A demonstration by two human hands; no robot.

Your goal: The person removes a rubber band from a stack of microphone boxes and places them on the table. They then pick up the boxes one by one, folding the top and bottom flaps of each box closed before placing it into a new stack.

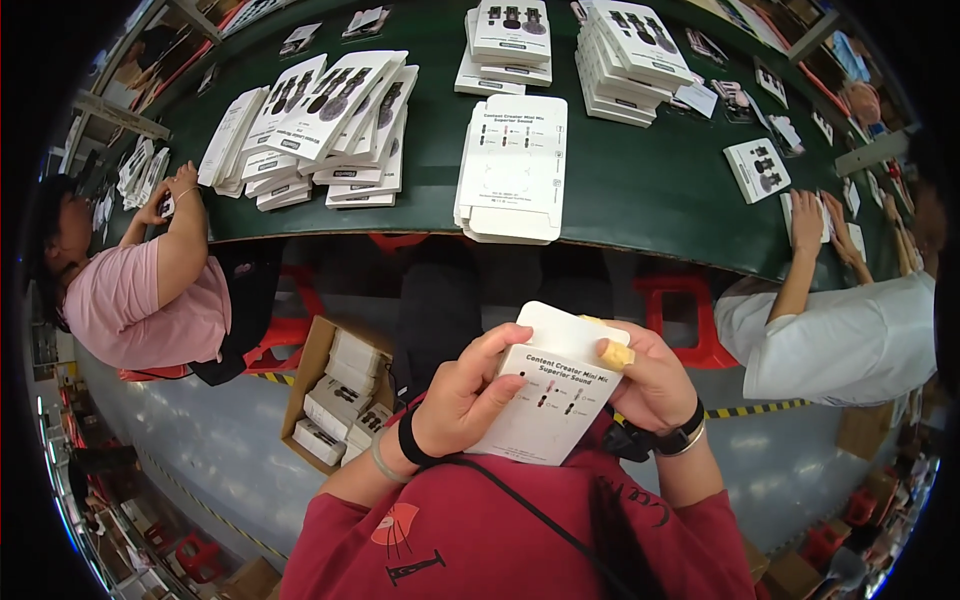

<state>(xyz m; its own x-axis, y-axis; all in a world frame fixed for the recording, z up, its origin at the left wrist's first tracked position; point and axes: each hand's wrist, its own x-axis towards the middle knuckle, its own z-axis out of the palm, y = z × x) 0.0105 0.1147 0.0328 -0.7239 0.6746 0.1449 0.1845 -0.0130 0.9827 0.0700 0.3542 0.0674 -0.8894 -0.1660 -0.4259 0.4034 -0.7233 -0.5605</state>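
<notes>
A long dark green table (640, 190) curves across the upper field and carries stacks of flat white cartons: a fanned pile (320, 125) at left, a squared stack of unfolded blanks (512, 168) at centre, and taller piles (628, 55) toward the far right. Two co-workers sit at its near edge, one in a pink shirt (140, 300) at left, one in a white shirt (850, 340) at right. An open cardboard box (335, 395) of packed white units rests on the floor below. In the foreground, close to the chest and well apart from the table, a white printed carton (545, 395) is held upright. The left hand (465, 395) closes on its left edge; the right hand (650, 380), thumb taped, clasps its right edge.
</notes>
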